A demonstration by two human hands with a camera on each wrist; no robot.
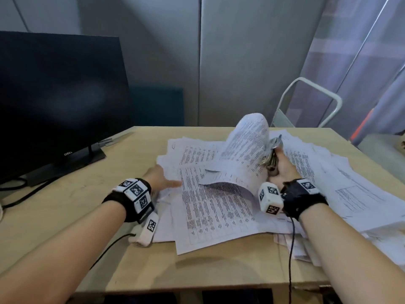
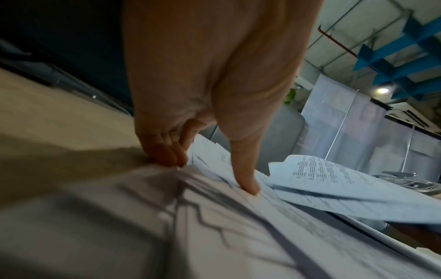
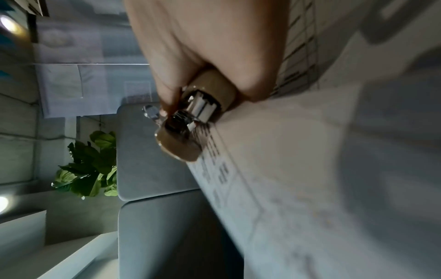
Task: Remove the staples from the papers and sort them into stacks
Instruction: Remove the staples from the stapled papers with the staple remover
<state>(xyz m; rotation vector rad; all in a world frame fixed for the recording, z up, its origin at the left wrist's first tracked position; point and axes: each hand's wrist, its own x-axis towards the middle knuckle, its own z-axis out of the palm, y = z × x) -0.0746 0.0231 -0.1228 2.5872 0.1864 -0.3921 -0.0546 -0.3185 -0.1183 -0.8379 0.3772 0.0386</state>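
Right hand [image 1: 282,170] grips a metal staple remover [image 1: 272,153], half hidden behind a curled sheet [image 1: 243,154], pointing away; left hand [image 1: 158,178], fingers straight, presses papers [image 1: 214,211] on the counter [image 1: 197,268].

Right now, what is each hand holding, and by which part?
The right hand grips a metal staple remover around its body, with a curled sheet lifted beside it. The left hand holds nothing; its fingers press flat on the paper pile.

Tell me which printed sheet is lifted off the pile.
The curled white printed sheet arching up mid-pile beside the right hand, which grips a metal staple remover. The other printed papers lie flat on the wooden table.
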